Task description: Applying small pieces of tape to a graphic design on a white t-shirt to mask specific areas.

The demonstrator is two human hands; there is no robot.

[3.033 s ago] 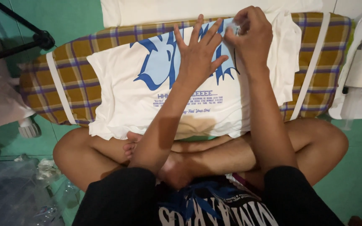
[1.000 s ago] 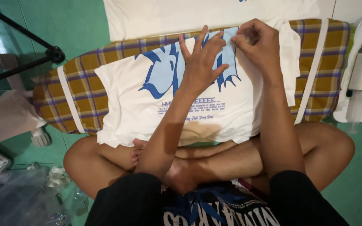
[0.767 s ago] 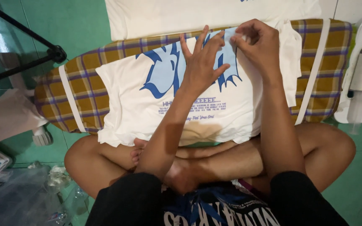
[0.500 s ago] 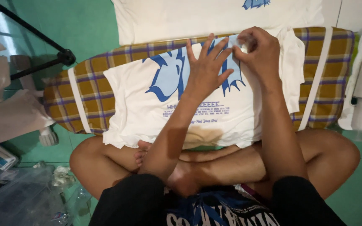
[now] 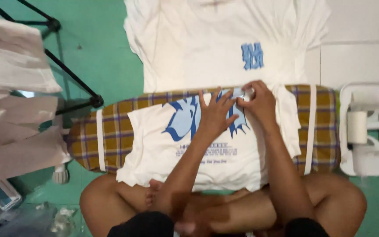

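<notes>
The white T-shirt (image 5: 224, 149) is best held taut by the left hand (image 5: 216, 115), fingers spread flat, while the film edge (image 5: 238, 93) is pinched by the right hand (image 5: 259, 102) and peeled slowly.

— What's lying past my board?
— A second white shirt (image 5: 207, 39) with a small blue print, spread on the green floor (image 5: 106, 52).
— And to my left?
— A black tripod leg (image 5: 73, 81), and pale folded cloth (image 5: 16, 114).
— My right?
— A white iron stand (image 5: 367, 127).
</notes>
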